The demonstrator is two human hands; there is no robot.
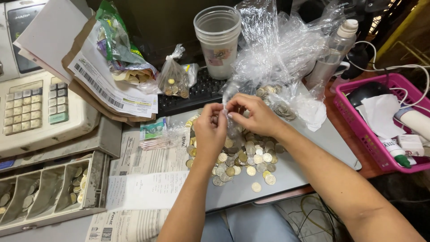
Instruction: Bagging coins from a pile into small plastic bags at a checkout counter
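Observation:
My left hand (209, 130) and my right hand (253, 115) meet above a heap of silver and gold coins (244, 159). Together their fingertips pinch a small clear plastic bag (229, 96) whose top rises between them. The coins lie loose on a grey flat surface (313, 143) in front of me. A tied clear bag with coins (174, 80) stands behind, to the left. More crumpled clear plastic (277, 49) with coins in it lies behind my right hand.
A cash register (36, 107) with an open coin drawer (45, 192) is at left. Papers and receipts (143, 188) cover the near left. Stacked plastic cups (218, 40), a black keyboard (197, 92), a spray bottle (333, 51) and a pink basket (358, 121) stand behind and right.

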